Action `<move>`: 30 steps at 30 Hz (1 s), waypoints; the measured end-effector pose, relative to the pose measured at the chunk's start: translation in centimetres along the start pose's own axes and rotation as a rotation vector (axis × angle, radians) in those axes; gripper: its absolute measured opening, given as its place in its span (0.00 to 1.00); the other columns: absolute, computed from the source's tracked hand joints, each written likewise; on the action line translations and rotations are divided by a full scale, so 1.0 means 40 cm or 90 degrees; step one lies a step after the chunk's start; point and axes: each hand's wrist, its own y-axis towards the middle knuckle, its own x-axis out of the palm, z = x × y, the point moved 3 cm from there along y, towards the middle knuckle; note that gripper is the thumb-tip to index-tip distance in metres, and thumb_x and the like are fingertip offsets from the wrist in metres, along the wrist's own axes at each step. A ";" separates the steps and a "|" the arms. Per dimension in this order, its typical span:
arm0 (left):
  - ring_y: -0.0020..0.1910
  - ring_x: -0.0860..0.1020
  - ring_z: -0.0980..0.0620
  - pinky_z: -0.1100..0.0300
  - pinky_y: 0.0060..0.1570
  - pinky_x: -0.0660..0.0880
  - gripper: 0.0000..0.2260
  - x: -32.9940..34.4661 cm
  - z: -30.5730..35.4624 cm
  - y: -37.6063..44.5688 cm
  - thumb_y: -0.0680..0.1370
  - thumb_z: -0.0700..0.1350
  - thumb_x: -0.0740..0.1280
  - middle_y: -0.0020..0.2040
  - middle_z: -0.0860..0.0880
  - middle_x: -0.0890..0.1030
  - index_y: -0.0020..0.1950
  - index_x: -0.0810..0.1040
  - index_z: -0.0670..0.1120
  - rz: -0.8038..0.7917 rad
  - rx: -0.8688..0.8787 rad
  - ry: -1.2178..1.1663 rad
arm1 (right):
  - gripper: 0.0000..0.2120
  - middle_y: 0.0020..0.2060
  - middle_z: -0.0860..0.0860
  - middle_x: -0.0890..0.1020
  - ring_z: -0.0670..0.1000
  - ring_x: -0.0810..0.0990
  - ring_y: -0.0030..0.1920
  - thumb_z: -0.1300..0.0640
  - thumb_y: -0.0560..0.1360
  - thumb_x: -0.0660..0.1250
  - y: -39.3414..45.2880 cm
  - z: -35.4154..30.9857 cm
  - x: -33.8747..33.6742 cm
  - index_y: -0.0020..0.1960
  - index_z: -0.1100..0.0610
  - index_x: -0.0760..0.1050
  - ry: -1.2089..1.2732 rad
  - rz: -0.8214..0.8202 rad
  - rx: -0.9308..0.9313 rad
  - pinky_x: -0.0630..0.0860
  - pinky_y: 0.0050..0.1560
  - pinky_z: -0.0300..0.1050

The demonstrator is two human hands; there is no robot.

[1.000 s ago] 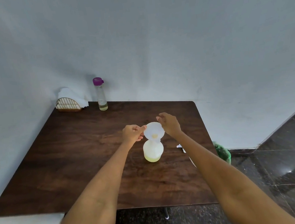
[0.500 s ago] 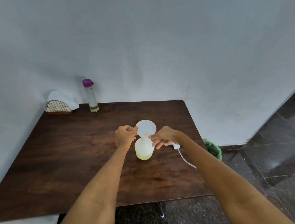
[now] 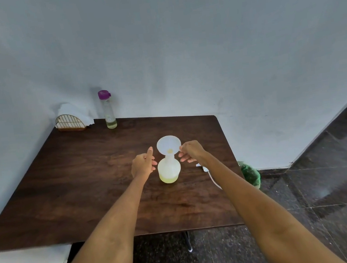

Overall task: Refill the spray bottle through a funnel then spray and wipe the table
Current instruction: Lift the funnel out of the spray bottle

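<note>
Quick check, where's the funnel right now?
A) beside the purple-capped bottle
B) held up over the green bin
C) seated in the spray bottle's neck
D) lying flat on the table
C: the funnel sits in the neck of the spray bottle, with the right hand at its rim and the left hand just beside the bottle.
</note>
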 end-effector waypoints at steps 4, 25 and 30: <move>0.35 0.82 0.47 0.49 0.48 0.81 0.23 -0.005 -0.009 -0.001 0.79 0.59 0.56 0.40 0.44 0.84 0.46 0.80 0.42 -0.006 0.002 0.013 | 0.10 0.41 0.55 0.81 0.48 0.79 0.31 0.59 0.79 0.60 -0.003 0.007 0.000 0.53 0.64 0.77 -0.043 0.000 0.011 0.72 0.32 0.36; 0.37 0.81 0.49 0.53 0.47 0.81 0.18 0.013 -0.032 -0.003 0.80 0.54 0.58 0.45 0.44 0.84 0.55 0.77 0.41 -0.048 -0.014 0.072 | 0.11 0.37 0.53 0.80 0.46 0.77 0.31 0.60 0.79 0.59 -0.019 0.005 -0.001 0.48 0.64 0.78 -0.048 0.043 -0.094 0.73 0.32 0.34; 0.45 0.81 0.47 0.54 0.47 0.81 0.16 0.032 -0.044 -0.014 0.78 0.48 0.64 0.55 0.43 0.81 0.64 0.73 0.43 -0.112 -0.041 0.060 | 0.10 0.36 0.53 0.80 0.47 0.78 0.31 0.61 0.79 0.59 -0.022 0.016 -0.005 0.46 0.62 0.78 -0.060 0.035 -0.103 0.72 0.31 0.35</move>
